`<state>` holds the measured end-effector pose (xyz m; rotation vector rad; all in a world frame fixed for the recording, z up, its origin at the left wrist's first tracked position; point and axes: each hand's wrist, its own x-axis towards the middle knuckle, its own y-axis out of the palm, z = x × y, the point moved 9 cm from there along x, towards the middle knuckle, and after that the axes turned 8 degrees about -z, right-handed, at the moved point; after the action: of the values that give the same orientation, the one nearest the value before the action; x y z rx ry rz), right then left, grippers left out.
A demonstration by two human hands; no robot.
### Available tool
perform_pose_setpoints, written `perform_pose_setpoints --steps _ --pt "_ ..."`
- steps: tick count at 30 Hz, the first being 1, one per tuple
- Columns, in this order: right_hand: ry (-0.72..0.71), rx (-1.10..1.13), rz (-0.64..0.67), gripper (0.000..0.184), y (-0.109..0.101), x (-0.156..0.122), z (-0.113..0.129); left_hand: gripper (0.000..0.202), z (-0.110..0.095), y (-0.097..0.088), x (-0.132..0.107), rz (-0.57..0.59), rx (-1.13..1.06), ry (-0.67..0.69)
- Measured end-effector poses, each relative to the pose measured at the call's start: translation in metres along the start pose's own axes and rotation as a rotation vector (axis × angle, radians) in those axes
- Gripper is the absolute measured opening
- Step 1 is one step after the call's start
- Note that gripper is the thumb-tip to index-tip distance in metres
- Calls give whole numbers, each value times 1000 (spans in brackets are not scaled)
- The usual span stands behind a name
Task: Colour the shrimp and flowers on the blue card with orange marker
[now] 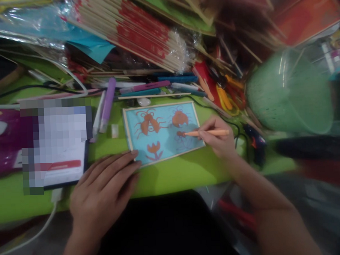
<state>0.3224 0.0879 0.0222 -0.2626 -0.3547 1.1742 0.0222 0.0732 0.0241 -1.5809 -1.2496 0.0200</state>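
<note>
In front of me lies a blue card edged with thin wooden strips. Drawn on it are two orange beetles, an orange tulip and a smaller, partly coloured figure at the lower right. My right hand pinches an orange marker, its tip touching the small figure. Fingers outstretched, my left hand lies flat, with its fingertips on the card's lower left corner. A small white eraser-like block sits left of the card.
A tablet with a blurred-out screen and white cable is at left. Markers lie beside it. Behind are bundled wooden sticks in plastic and orange-handled scissors. A green translucent bin stands at right, near a dark glue-gun-like tool.
</note>
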Motion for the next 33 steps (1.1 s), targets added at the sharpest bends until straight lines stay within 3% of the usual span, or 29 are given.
perform_pose_setpoints --steps 33 --pt "1 2 -2 15 -3 -1 -7 32 0 0 0 13 7 -15"
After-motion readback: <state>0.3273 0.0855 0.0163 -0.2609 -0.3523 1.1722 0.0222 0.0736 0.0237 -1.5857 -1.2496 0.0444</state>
